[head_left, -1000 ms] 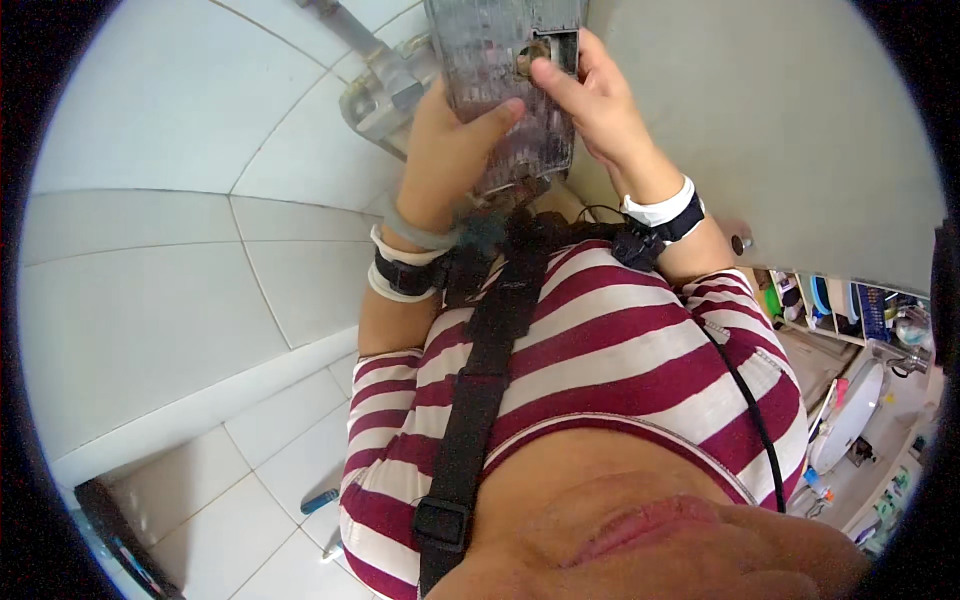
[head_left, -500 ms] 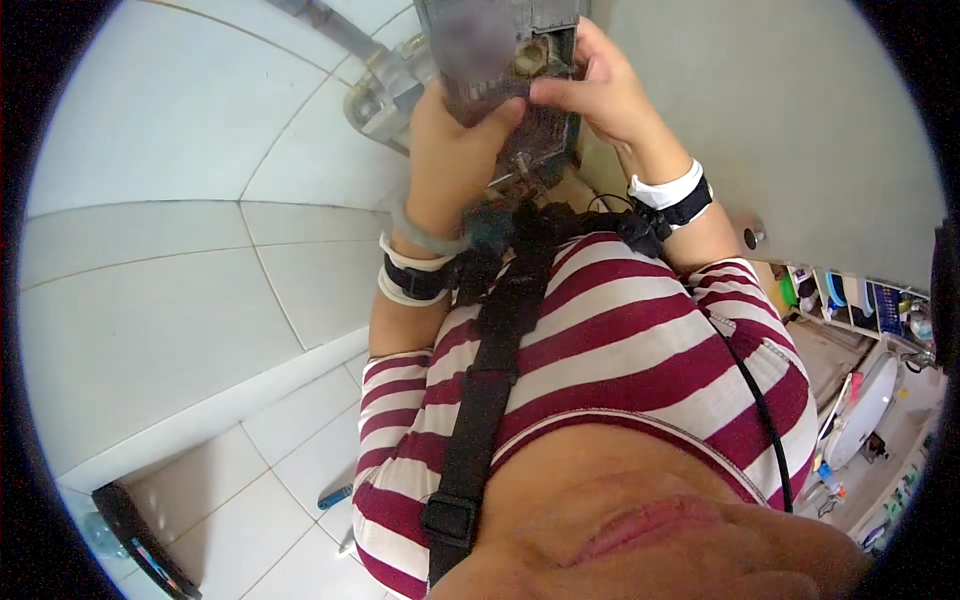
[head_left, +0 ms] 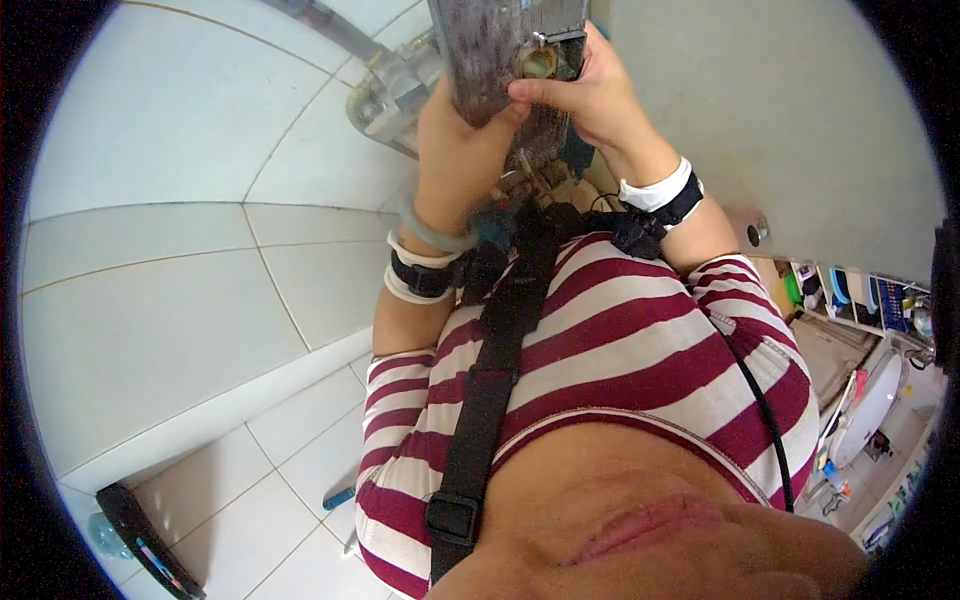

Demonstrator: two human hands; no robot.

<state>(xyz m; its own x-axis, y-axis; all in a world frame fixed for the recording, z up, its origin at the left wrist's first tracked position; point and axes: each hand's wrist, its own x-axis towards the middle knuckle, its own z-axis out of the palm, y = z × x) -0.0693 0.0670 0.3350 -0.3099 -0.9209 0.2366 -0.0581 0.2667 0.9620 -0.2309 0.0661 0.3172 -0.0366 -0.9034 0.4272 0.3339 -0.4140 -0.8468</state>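
Both hands hold up a grimy, dark grey box-shaped plastic part (head_left: 490,50) at the top of the head view, its upper end cut off by the edge. On its right side shows a round, yellowish-green opening. My left hand (head_left: 465,140) grips the left edge, thumb laid across the front. My right hand (head_left: 590,95) clasps the right edge, its thumb pressed on the front just below the opening. Both thumb tips come close together there. The fingers behind the part are mostly hidden, and the exact kind of part cannot be made out.
A metal pipe fitting (head_left: 385,100) juts from the white tiled wall close to my left hand. To the right stands a large pale panel (head_left: 780,130) with a dark knob. Low on the left are a black curved object (head_left: 150,540) and a small blue object (head_left: 338,498) on the floor.
The plastic part has tilted in my hands and shifted slightly right, so more of its smooth, speckled face shows. My right thumb has slid a little left across it. Both hands keep their hold.
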